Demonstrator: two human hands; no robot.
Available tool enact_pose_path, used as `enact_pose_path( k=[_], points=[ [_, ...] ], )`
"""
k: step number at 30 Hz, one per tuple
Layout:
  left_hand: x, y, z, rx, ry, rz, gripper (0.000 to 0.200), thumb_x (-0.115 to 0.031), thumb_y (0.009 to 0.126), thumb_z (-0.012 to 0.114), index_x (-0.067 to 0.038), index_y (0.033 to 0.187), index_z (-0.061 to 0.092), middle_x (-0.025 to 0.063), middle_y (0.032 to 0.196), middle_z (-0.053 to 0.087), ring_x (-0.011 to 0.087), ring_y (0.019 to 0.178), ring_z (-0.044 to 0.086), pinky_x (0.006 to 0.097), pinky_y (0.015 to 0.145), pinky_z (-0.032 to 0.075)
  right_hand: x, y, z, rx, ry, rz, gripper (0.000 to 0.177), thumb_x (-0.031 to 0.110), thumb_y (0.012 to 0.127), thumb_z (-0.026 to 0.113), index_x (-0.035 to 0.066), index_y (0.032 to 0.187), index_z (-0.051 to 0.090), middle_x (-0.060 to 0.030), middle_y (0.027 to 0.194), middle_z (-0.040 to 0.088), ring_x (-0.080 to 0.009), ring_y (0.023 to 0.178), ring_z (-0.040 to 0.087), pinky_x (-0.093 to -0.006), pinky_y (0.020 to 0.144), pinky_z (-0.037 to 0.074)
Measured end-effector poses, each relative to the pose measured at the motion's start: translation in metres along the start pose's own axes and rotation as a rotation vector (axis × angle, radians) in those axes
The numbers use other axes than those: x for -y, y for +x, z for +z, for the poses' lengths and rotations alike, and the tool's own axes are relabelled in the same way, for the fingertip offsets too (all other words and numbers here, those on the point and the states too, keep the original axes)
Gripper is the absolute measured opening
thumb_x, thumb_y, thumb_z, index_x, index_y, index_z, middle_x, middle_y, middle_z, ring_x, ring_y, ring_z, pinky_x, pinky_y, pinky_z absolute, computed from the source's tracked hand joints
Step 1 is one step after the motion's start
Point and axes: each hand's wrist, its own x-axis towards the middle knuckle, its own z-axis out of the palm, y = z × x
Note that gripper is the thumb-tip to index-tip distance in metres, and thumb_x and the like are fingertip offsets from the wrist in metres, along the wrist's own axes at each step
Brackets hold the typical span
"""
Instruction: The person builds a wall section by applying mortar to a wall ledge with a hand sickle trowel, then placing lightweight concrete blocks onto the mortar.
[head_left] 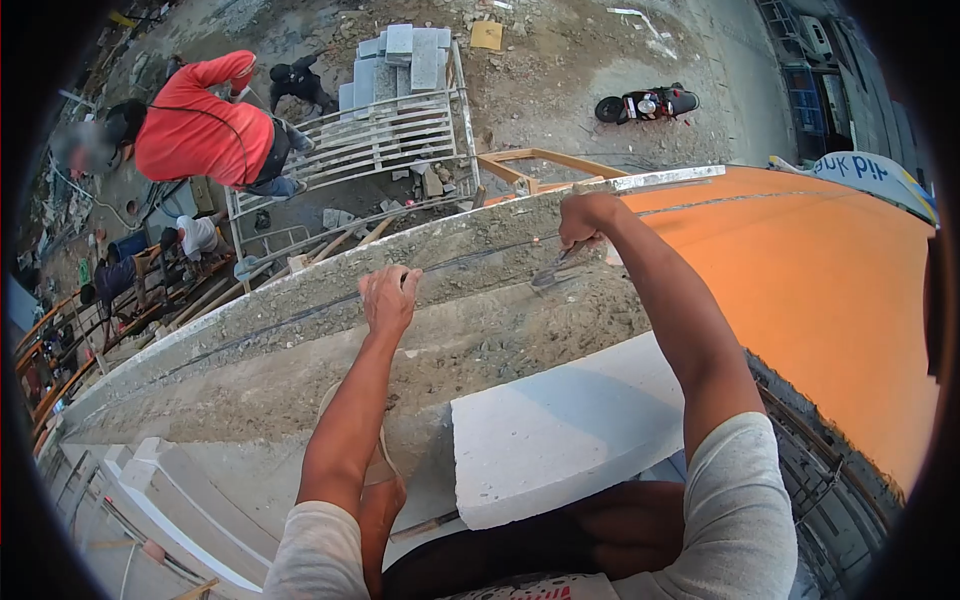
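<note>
My right hand (588,218) is closed round the handle of a trowel (556,268), whose blade hangs low over the rough mortar on the concrete ledge (470,340). To its left, my left hand (390,295) is closed with curled fingers above the ledge, near a dark line that runs along it; what it grips, if anything, is too small to make out. A large white block (560,425) lies close to my body, below my right forearm. One bare foot shows beside my left forearm.
A person in a red top (205,130) stands at the slatted scaffold (390,130), with stacked grey blocks (400,65) beyond. Other people are lower left. An orange wall (800,270) curves away at right. A motorcycle (648,104) is parked below.
</note>
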Motion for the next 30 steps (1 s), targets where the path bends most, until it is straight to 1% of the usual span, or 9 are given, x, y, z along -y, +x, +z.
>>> enact_pose_path(
  k=[3, 5, 11, 13, 17, 20, 25, 28, 30],
  points=[
    [-0.004, 0.001, 0.000, -0.012, 0.009, 0.011, 0.032, -0.040, 0.092, 0.062, -0.009, 0.091, 0.069, 0.0115, 0.092, 0.067, 0.0303, 0.095, 0.059, 0.0443, 0.098, 0.034, -0.007, 0.020, 0.031, -0.128, -0.031, 0.028, 0.022, 0.023, 0.078, 0.067, 0.002, 0.082, 0.074, -0.0122, 0.076, 0.071, -0.0236, 0.061, 0.067, -0.0387, 0.057, 0.053],
    [-0.009, -0.002, -0.007, -0.017, 0.041, 0.002, 0.030, -0.036, 0.093, 0.061, -0.007, 0.089, 0.069, 0.0123, 0.092, 0.068, 0.0314, 0.095, 0.060, 0.0464, 0.099, 0.033, 0.004, 0.010, 0.010, -0.198, -0.083, 0.007, 0.023, 0.023, 0.078, 0.067, 0.002, 0.084, 0.074, -0.0125, 0.077, 0.071, -0.0238, 0.061, 0.068, -0.0384, 0.057, 0.054],
    [-0.006, 0.008, -0.004, -0.038, -0.014, 0.002, 0.031, -0.037, 0.093, 0.061, -0.007, 0.092, 0.069, 0.0117, 0.093, 0.067, 0.0311, 0.098, 0.059, 0.0467, 0.102, 0.032, 0.004, -0.013, 0.014, -0.006, -0.098, 0.028, 0.024, 0.022, 0.078, 0.065, 0.000, 0.084, 0.073, -0.0140, 0.080, 0.072, -0.0242, 0.077, 0.071, -0.0388, 0.074, 0.055],
    [-0.010, 0.002, -0.003, -0.051, -0.014, 0.005, 0.031, -0.038, 0.093, 0.061, -0.007, 0.093, 0.069, 0.0114, 0.094, 0.067, 0.0310, 0.098, 0.059, 0.0467, 0.102, 0.032, -0.005, 0.003, 0.027, -0.206, -0.027, 0.079, 0.025, 0.024, 0.078, 0.067, 0.000, 0.080, 0.073, -0.0142, 0.077, 0.071, -0.0246, 0.074, 0.070, -0.0391, 0.070, 0.055],
    [-0.006, -0.001, -0.001, -0.095, 0.039, 0.020, 0.030, -0.038, 0.093, 0.061, -0.009, 0.093, 0.068, 0.0101, 0.095, 0.066, 0.0297, 0.098, 0.059, 0.0452, 0.099, 0.033, -0.013, 0.009, 0.004, -0.123, 0.022, 0.013, 0.025, 0.024, 0.078, 0.068, -0.001, 0.073, 0.071, -0.0143, 0.073, 0.069, -0.0248, 0.066, 0.067, -0.0395, 0.063, 0.053],
    [-0.004, 0.001, 0.001, -0.065, 0.046, 0.000, 0.030, -0.039, 0.093, 0.061, -0.010, 0.092, 0.068, 0.0093, 0.094, 0.066, 0.0287, 0.098, 0.059, 0.0436, 0.097, 0.035, -0.015, -0.027, 0.000, -0.052, 0.076, -0.041, 0.028, 0.026, 0.077, 0.070, -0.001, 0.071, 0.070, -0.0127, 0.063, 0.065, -0.0236, 0.053, 0.062, -0.0370, 0.049, 0.049],
    [-0.009, -0.002, 0.000, -0.065, 0.079, -0.008, 0.030, -0.039, 0.092, 0.062, -0.010, 0.091, 0.069, 0.0109, 0.095, 0.066, 0.0304, 0.098, 0.059, 0.0442, 0.099, 0.033, -0.015, -0.005, 0.027, -0.246, 0.003, -0.032, 0.023, 0.022, 0.074, 0.068, -0.001, 0.074, 0.071, -0.0142, 0.067, 0.067, -0.0245, 0.058, 0.066, -0.0393, 0.057, 0.052],
    [-0.007, -0.004, 0.003, -0.128, 0.088, 0.023, 0.030, -0.039, 0.093, 0.060, -0.010, 0.091, 0.068, 0.0091, 0.095, 0.066, 0.0291, 0.096, 0.058, 0.0447, 0.095, 0.035, -0.018, -0.006, 0.004, -0.084, 0.039, -0.025, 0.025, 0.024, 0.077, 0.068, 0.000, 0.072, 0.070, -0.0134, 0.063, 0.064, -0.0233, 0.054, 0.063, -0.0391, 0.052, 0.050],
    [0.003, -0.011, 0.010, -0.093, 0.076, 0.016, 0.031, -0.040, 0.093, 0.061, -0.010, 0.092, 0.067, 0.0091, 0.095, 0.066, 0.0293, 0.095, 0.058, 0.0447, 0.095, 0.035, -0.022, -0.006, -0.007, 0.075, 0.079, -0.047, 0.031, 0.027, 0.084, 0.068, 0.003, 0.064, 0.064, -0.0085, 0.054, 0.053, -0.0197, 0.046, 0.054, -0.0369, 0.042, 0.042]
  ],
)
